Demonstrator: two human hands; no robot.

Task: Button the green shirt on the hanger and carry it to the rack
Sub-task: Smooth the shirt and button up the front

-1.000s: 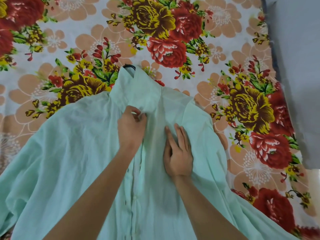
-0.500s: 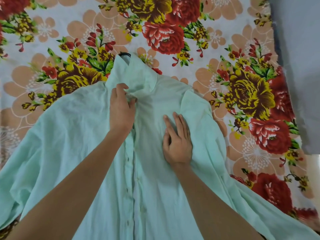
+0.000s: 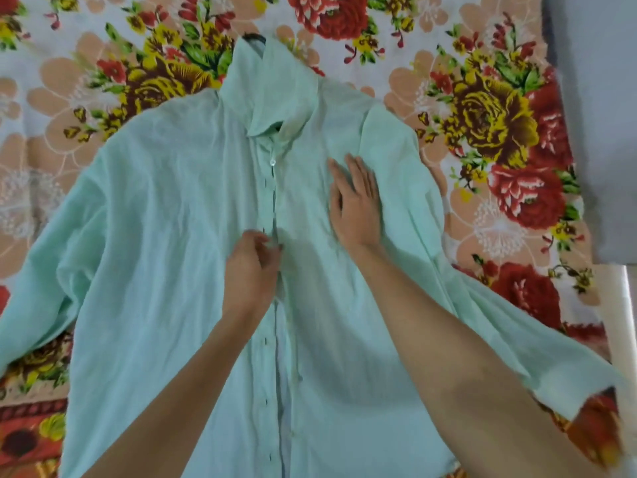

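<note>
Green shirt [image 3: 165, 236] lies flat on the flowered bed sheet [image 3: 482, 115], where the left grip [image 3: 251, 270] pinches its placket [image 3: 275, 201] below the closed top button [image 3: 272, 162], while beside it the right grip [image 3: 356, 205], fingers straight, presses the cloth, probably to keep it steady for buttoning.

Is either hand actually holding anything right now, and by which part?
The left hand pinches the green shirt at its front button strip, below the pale button. The right hand only rests flat on the cloth.
</note>
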